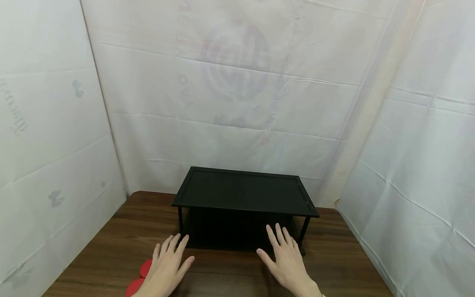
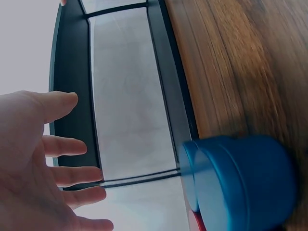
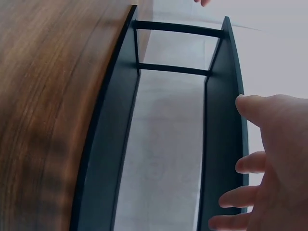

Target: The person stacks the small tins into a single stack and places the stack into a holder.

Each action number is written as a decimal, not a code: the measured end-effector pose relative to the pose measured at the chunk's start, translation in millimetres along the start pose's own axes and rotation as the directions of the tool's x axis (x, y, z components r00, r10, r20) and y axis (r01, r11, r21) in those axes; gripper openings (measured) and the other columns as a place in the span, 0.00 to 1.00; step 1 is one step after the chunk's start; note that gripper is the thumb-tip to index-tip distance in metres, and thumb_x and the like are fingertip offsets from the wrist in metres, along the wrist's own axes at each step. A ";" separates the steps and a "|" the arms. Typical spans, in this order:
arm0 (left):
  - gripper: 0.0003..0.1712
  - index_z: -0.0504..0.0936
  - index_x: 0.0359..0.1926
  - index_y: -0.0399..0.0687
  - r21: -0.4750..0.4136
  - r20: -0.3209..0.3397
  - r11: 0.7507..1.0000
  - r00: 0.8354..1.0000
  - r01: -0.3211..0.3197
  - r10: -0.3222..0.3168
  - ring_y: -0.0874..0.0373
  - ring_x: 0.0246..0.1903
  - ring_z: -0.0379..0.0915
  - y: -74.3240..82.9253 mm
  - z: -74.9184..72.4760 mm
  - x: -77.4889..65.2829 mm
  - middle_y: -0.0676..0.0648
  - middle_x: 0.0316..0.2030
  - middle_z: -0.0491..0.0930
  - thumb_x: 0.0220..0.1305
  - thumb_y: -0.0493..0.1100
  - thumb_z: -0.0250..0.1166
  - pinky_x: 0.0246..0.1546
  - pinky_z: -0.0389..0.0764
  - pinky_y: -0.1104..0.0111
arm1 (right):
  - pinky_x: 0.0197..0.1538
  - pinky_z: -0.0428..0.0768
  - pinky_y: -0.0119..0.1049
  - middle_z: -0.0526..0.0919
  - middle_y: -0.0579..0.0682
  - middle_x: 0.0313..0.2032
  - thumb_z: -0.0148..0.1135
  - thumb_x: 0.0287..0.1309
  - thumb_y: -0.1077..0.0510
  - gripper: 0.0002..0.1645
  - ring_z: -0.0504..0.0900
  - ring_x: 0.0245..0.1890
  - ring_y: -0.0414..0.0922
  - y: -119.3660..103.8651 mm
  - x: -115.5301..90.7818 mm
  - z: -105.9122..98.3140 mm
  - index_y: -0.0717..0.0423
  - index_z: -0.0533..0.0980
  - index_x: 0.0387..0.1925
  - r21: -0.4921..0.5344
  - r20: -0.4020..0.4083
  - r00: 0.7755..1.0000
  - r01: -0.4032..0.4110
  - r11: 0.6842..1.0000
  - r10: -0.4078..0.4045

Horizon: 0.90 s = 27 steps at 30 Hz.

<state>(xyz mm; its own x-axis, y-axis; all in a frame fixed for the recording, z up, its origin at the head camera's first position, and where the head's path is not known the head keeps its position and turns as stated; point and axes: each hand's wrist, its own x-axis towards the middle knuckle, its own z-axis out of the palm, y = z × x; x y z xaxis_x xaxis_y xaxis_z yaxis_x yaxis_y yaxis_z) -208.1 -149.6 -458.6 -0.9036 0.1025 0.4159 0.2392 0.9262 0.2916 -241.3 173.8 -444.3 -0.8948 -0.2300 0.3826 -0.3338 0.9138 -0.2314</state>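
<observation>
A low black two-tier rack (image 1: 245, 189) stands on the wooden table, its flat top above a lower shelf joined by thin posts. My left hand (image 1: 165, 266) is held out before the rack's left front, fingers straight and spread, holding nothing. On the other side, my right hand (image 1: 285, 260) reaches toward the right front, also spread and holding nothing. In the head view, two red round things (image 1: 134, 287) lie beside and partly behind my left hand. The left wrist view has blue round containers (image 2: 260, 183) below that hand, with a red edge (image 2: 198, 221) behind them.
The brown wooden table (image 1: 334, 255) has rounded back corners. White sheeting (image 1: 230, 95) hangs behind it, with more sheeting (image 1: 52, 165) on the left and on the right (image 1: 419, 173). The rack stands near the table's back edge.
</observation>
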 end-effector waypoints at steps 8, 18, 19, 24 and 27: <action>0.33 0.71 0.64 0.42 0.015 0.024 0.997 0.997 0.070 -0.071 0.32 0.60 0.63 -21.9 -7.3 -5.9 0.32 0.60 0.70 0.68 0.59 0.57 0.52 0.61 0.28 | 0.56 0.74 0.63 0.66 0.63 0.68 0.47 0.64 0.30 0.43 0.69 0.64 0.63 -4.2 -1.1 16.9 0.51 0.62 0.71 0.113 0.046 0.996 0.076 0.991 -0.082; 0.34 0.68 0.66 0.41 0.039 0.103 0.981 0.976 0.190 -0.193 0.27 0.61 0.59 -53.4 -17.5 -10.7 0.28 0.62 0.68 0.73 0.61 0.46 0.52 0.56 0.26 | 0.51 0.79 0.50 0.76 0.54 0.62 0.48 0.67 0.35 0.36 0.76 0.56 0.49 -16.5 2.2 38.5 0.54 0.68 0.66 0.167 0.014 0.980 0.195 0.967 -0.200; 0.35 0.68 0.67 0.40 0.039 0.123 0.978 0.970 0.207 -0.210 0.27 0.61 0.58 -56.8 -18.6 -11.4 0.28 0.62 0.67 0.73 0.61 0.44 0.53 0.55 0.25 | 0.51 0.79 0.50 0.76 0.53 0.62 0.48 0.67 0.35 0.36 0.77 0.56 0.49 -18.0 2.5 39.6 0.53 0.67 0.67 0.167 0.021 0.978 0.200 0.965 -0.206; 0.38 0.64 0.68 0.39 0.040 0.179 0.967 0.951 0.250 -0.253 0.26 0.62 0.56 -69.9 -24.4 -13.3 0.26 0.63 0.64 0.74 0.63 0.40 0.53 0.54 0.25 | 0.51 0.79 0.49 0.77 0.53 0.61 0.49 0.67 0.37 0.35 0.77 0.56 0.48 -23.4 1.7 42.8 0.53 0.67 0.67 0.179 0.054 0.973 0.210 0.961 -0.223; 0.38 0.63 0.68 0.38 0.023 0.128 0.978 0.969 0.209 -0.211 0.27 0.61 0.57 -71.3 -29.0 -9.0 0.26 0.63 0.63 0.73 0.63 0.43 0.52 0.57 0.26 | 0.50 0.80 0.49 0.77 0.54 0.60 0.53 0.67 0.40 0.34 0.78 0.55 0.48 -25.7 1.1 44.2 0.53 0.67 0.67 0.185 0.066 0.971 0.214 0.959 -0.229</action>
<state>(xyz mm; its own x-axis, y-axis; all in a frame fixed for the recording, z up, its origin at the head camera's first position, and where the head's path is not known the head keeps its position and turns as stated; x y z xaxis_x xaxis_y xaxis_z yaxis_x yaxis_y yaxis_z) -206.7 -227.0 -458.1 -0.9717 -0.0491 0.2311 0.0366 0.9351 0.3524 -246.8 135.3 -477.5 -0.8120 -0.4548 0.3659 -0.5664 0.7655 -0.3053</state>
